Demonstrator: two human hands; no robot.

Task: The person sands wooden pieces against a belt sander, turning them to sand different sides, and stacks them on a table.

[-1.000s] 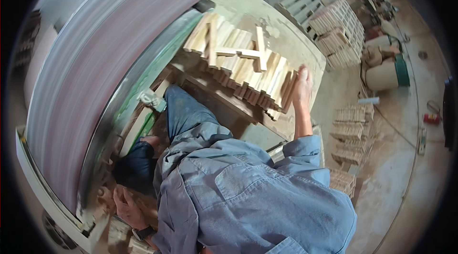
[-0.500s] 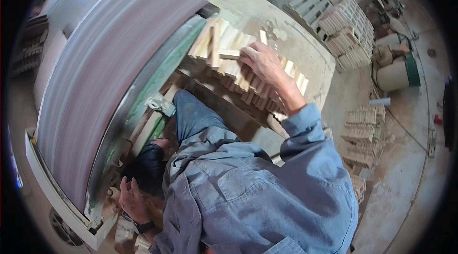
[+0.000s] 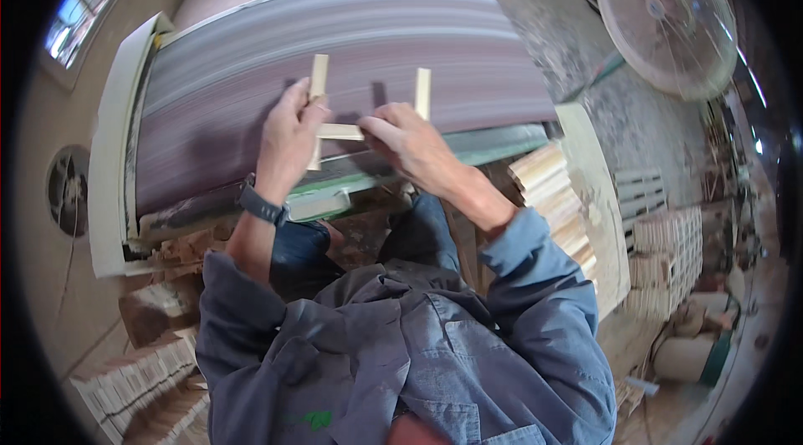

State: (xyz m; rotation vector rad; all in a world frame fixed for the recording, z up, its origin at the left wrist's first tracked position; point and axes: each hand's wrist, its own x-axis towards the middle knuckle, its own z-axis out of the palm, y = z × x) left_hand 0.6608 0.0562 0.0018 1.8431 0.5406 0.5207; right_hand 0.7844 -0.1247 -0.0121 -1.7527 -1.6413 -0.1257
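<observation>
A small H-shaped wooden frame [image 3: 341, 132] of pale slats is held level between my two hands, over the front part of a wide purplish-grey sanding belt [image 3: 234, 69]. My left hand [image 3: 288, 134] is closed round its left slat, whose ends stick out above and below the fingers. At the other end, my right hand [image 3: 408, 137] grips the frame, hiding much of the right slat. Whether the wood touches the belt I cannot tell. A dark watch [image 3: 263, 201] is on my left wrist.
Rows of wooden pieces [image 3: 552, 194] lie on a pale side table [image 3: 609, 232] to the right. A green-edged ledge [image 3: 452, 159] runs along the belt's near side. A large caged fan [image 3: 661, 14] stands far right. More stacked pieces [image 3: 138, 382] sit lower left.
My view has swung left to the belt. My right hand has left the side table's wood pile, and my left hand has risen from low beside the machine; both now hold the wooden frame.
</observation>
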